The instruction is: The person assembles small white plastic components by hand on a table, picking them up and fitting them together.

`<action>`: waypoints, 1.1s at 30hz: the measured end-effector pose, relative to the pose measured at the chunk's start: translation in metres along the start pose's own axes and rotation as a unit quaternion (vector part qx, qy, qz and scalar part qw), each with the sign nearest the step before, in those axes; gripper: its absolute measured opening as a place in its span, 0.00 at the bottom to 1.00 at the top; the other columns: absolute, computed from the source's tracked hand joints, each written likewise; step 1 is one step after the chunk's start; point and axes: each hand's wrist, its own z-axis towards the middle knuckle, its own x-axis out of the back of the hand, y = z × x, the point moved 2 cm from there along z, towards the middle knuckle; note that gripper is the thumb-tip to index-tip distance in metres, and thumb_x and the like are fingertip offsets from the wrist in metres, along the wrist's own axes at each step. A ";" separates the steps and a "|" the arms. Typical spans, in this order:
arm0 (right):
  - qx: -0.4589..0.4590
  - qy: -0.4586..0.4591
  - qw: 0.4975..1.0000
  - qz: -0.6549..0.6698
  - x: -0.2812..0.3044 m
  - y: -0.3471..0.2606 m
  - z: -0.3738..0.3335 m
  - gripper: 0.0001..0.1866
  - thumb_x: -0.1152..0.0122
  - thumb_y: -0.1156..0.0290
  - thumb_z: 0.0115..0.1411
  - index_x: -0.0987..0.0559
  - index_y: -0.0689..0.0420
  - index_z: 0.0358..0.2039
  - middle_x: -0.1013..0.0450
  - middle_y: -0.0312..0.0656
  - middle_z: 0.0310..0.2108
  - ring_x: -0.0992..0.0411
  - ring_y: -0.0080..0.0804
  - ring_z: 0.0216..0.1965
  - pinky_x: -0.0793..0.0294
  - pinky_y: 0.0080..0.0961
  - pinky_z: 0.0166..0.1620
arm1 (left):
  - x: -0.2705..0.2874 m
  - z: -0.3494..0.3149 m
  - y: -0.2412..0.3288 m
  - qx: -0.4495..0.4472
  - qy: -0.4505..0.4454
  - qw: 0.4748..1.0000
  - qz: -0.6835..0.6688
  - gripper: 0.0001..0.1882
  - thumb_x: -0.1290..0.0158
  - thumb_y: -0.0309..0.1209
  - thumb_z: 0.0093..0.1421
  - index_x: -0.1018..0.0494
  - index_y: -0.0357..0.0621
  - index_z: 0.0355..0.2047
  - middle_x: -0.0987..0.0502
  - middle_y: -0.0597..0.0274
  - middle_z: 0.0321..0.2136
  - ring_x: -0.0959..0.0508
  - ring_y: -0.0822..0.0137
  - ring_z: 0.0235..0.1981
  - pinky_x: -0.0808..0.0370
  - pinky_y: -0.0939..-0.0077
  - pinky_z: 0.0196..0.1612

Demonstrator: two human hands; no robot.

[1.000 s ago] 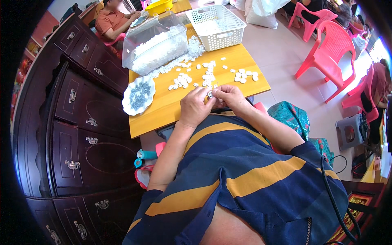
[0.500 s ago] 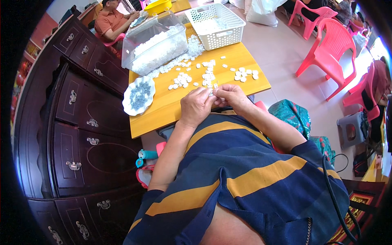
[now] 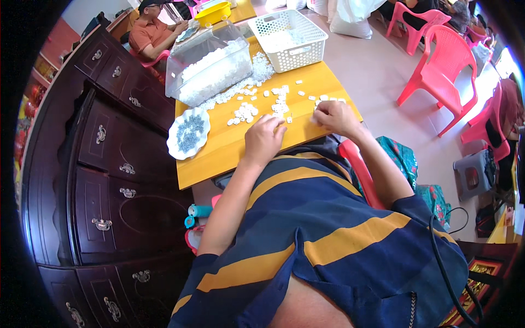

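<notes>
My left hand [image 3: 264, 139] is over the near part of the yellow wooden table [image 3: 219, 156], fingers curled together; whatever they hold is hidden. Just beyond its fingertips runs a line of small white plastic pieces [image 3: 280, 104]. My right hand [image 3: 337, 118] is farther right, fingertips pinched at a group of white rounded pieces [image 3: 324, 98] that it partly covers. What lies in that pinch is too small to make out. A loose cluster of white pieces [image 3: 243, 113] sits left of the line. A scalloped white dish [image 3: 173, 147] holds many small grey-blue parts.
A clear plastic bin [image 3: 174, 71] full of whitish pieces and a perforated white basket [image 3: 301, 57] stand at the table's far side. Dark drawers [image 3: 126, 136] line the left. Pink chairs [image 3: 443, 71] stand on the right. Another person [image 3: 150, 35] sits at the back left.
My hands were together at the table's near middle and are now apart. The right has moved right to the group of rounded pieces; the left has stayed near its place.
</notes>
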 end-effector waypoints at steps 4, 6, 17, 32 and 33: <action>-0.038 0.030 0.993 -0.112 0.013 0.006 -0.002 0.14 0.44 0.61 0.55 0.18 0.58 0.28 0.22 0.53 0.27 0.23 0.54 0.32 0.23 0.44 0.40 | -0.010 0.026 -0.004 0.013 -0.016 0.999 0.048 0.05 0.39 0.32 0.54 0.19 0.44 0.29 0.21 0.56 0.28 0.20 0.56 0.27 0.24 0.63 0.33; -0.039 0.050 0.988 -0.141 0.014 0.010 -0.001 0.13 0.43 0.61 0.55 0.18 0.57 0.27 0.22 0.53 0.26 0.22 0.54 0.32 0.23 0.46 0.40 | -0.018 0.038 -0.007 0.034 -0.048 0.997 0.049 0.07 0.40 0.35 0.54 0.19 0.46 0.25 0.21 0.55 0.27 0.20 0.53 0.29 0.23 0.60 0.34; -0.057 0.123 0.983 -0.125 0.012 0.025 0.004 0.12 0.42 0.60 0.56 0.18 0.56 0.30 0.22 0.55 0.27 0.22 0.55 0.33 0.22 0.47 0.39 | -0.049 0.066 -0.014 0.028 -0.113 0.982 0.147 0.07 0.44 0.33 0.52 0.20 0.45 0.23 0.19 0.51 0.27 0.19 0.51 0.31 0.22 0.55 0.35; 0.025 0.102 0.990 -0.090 0.004 -0.012 0.006 0.11 0.40 0.61 0.58 0.19 0.55 0.34 0.21 0.52 0.29 0.21 0.51 0.34 0.23 0.45 0.40 | 0.000 0.072 -0.025 0.021 -0.109 0.990 0.084 0.08 0.46 0.32 0.54 0.25 0.40 0.25 0.22 0.51 0.22 0.20 0.57 0.25 0.25 0.63 0.30; 0.053 0.092 0.991 -0.086 -0.002 -0.015 0.007 0.11 0.40 0.61 0.58 0.19 0.54 0.34 0.21 0.51 0.30 0.21 0.50 0.34 0.23 0.44 0.40 | 0.008 0.069 -0.025 0.036 -0.080 0.996 0.005 0.07 0.46 0.30 0.55 0.26 0.40 0.24 0.23 0.55 0.20 0.22 0.63 0.23 0.26 0.67 0.28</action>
